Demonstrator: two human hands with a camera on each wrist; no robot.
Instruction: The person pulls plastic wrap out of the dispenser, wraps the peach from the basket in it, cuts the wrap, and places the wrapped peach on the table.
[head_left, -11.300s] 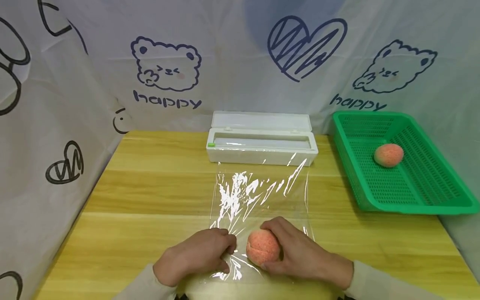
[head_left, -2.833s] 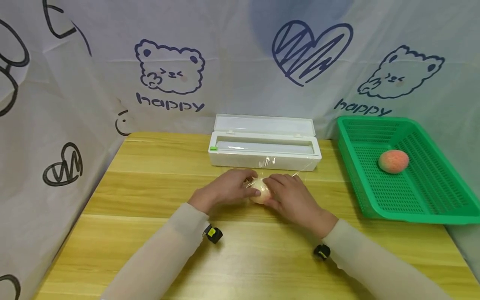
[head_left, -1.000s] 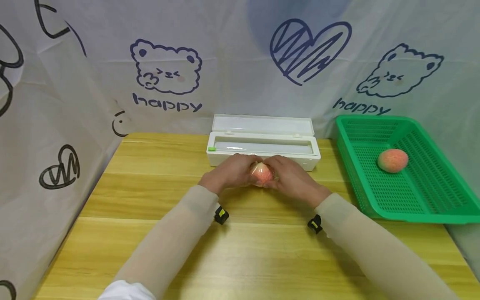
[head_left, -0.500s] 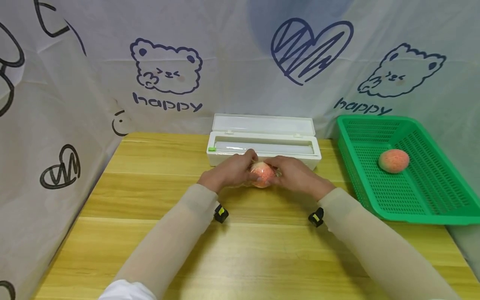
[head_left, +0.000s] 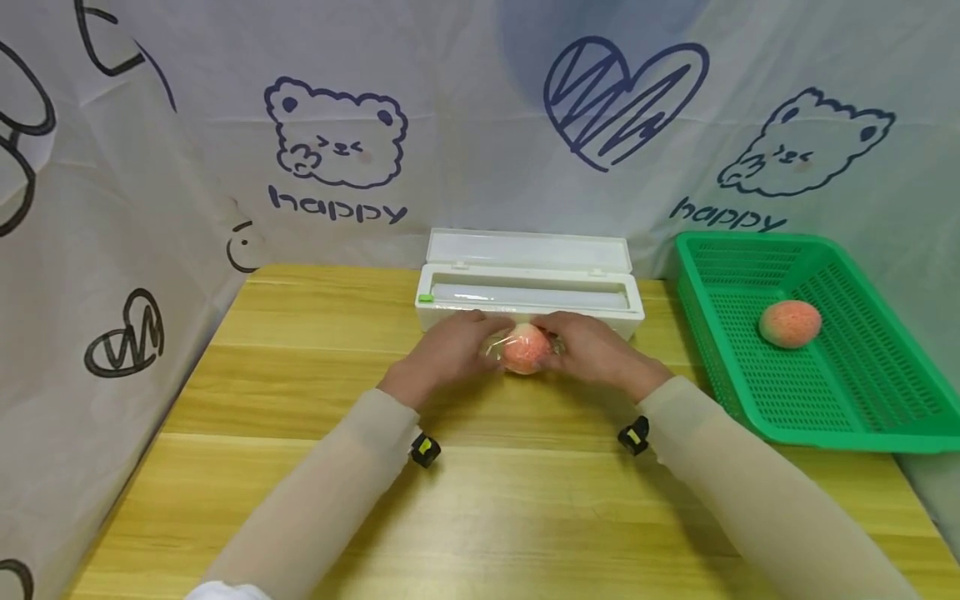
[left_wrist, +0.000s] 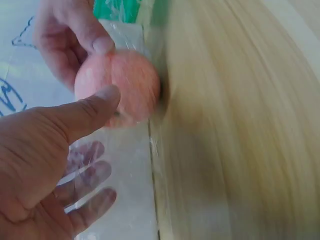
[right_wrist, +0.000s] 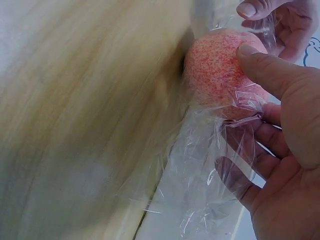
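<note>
A pink peach-like fruit (head_left: 526, 348) under clear film is between both hands, just in front of the white box (head_left: 525, 319). My right hand (head_left: 596, 354) holds its right side; in the right wrist view the thumb presses on the fruit (right_wrist: 220, 70) and the fingers lie behind loose, crumpled film (right_wrist: 200, 160). My left hand (head_left: 453, 348) is at the left side. In the left wrist view its thumb is at the fruit (left_wrist: 135, 90), while the other fingers of the left hand (left_wrist: 45, 150) are spread, relaxed, behind the film.
The white box's lid (head_left: 528, 250) stands raised, with a film roll (head_left: 525, 296) inside. At the right, a green basket (head_left: 832, 437) holds another pink fruit (head_left: 791, 324). A patterned cloth (head_left: 480, 133) hangs behind the wooden table (head_left: 517, 517).
Over the longer span, the fruit went from the front of the table to the box and became covered in film. Since half a second ago, my left hand has shifted slightly left and its fingers have loosened.
</note>
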